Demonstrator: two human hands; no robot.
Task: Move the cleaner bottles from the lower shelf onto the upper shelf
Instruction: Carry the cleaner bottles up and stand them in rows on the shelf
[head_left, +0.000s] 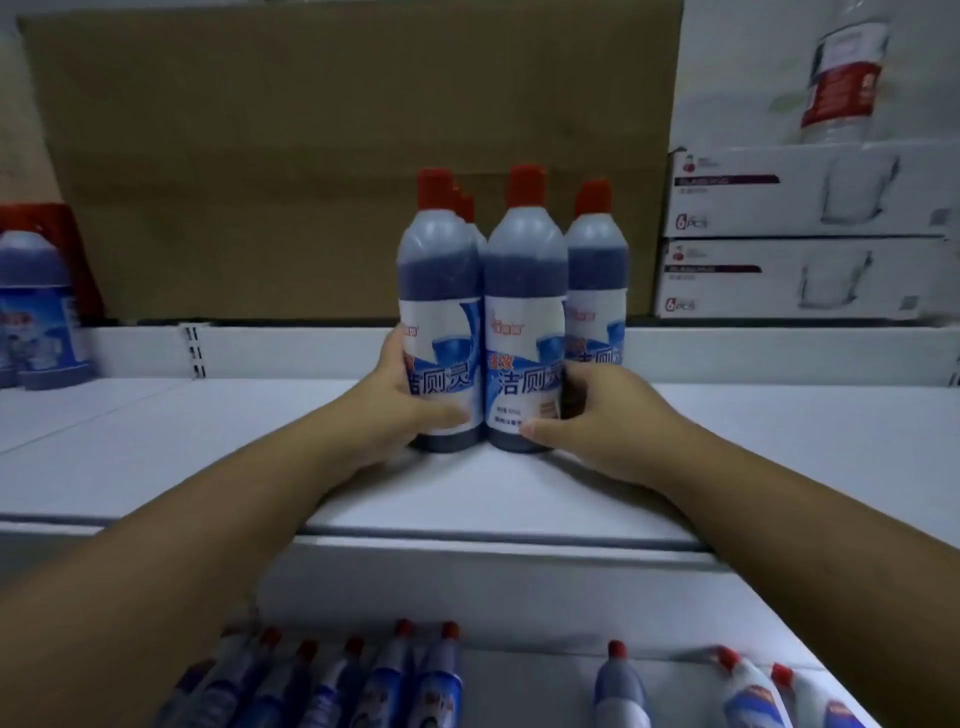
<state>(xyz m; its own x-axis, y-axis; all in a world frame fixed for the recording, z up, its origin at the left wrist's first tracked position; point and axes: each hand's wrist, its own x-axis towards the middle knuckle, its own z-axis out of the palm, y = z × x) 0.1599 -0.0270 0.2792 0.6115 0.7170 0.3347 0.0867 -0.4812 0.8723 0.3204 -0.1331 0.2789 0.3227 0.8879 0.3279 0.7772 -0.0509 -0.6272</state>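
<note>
Left hand (400, 410) fingers wrapped round the lower body of the left front cleaner bottle (440, 312), a translucent plastic bottle of dark blue liquid with a red cap and blue-and-white label; thumb across its front near the base. Right hand (587, 415) curled round the right front bottle (524, 312) of the same kind, thumb tip low on the label, remaining fingers tucked behind, toward a third bottle (596, 291) just behind and to the right. The two front bottles stand upright, touching each other, bases on the white upper shelf (753, 441), amid a small cluster; another cap shows behind the left one. Step, as I read it: setting down or squaring up a pair on the upper shelf. Next move likely calls for letting go without tipping the cluster, then reaching down. More red-capped bottles (415, 680) wait on the lower shelf (519, 613), below the cluster. Brown cardboard sheet (337, 156) behind it; white boxes (800, 234) to its right.
</note>
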